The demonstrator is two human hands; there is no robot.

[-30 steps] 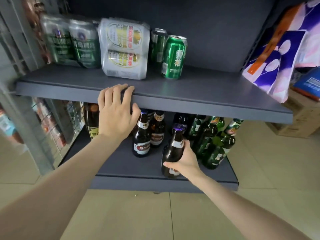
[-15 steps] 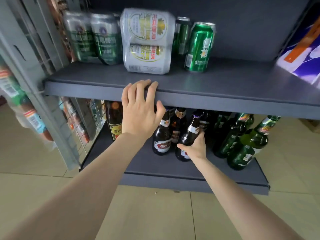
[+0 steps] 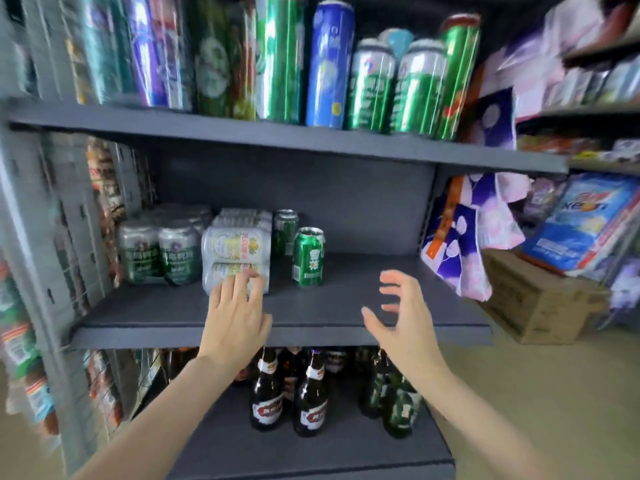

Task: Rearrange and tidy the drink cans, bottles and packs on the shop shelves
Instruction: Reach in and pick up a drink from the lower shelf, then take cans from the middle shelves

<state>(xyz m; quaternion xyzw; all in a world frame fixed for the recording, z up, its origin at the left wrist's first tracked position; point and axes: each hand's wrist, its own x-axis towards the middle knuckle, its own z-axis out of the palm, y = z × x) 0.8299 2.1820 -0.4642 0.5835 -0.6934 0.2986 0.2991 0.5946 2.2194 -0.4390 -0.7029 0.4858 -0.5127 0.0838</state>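
On the middle shelf [image 3: 346, 306] a silver wrapped can pack [image 3: 235, 251] stands between a green-labelled can pack [image 3: 159, 254] on its left and two single green cans [image 3: 308, 256] on its right. My left hand [image 3: 235, 313] reaches over the shelf with straight fingers, its tips at the silver pack's lower front; contact is too blurred to judge. My right hand [image 3: 401, 317] hovers over the bare right part of the shelf, fingers spread, holding nothing. Brown beer bottles [image 3: 291, 396] and green bottles [image 3: 391, 400] stand on the bottom shelf [image 3: 311, 455].
The top shelf [image 3: 277, 133] carries tall green, blue and purple cans [image 3: 329, 64]. Wire mesh and a grey upright [image 3: 52, 237] close the left side. A purple-white pack [image 3: 460, 244] hangs at the right, with a cardboard box [image 3: 533, 299] on the floor beyond.
The view has tilted up. My right hand let go of the brown bottle on the bottom shelf and rose above the middle shelf. My left hand left the shelf edge and reached toward the silver pack.
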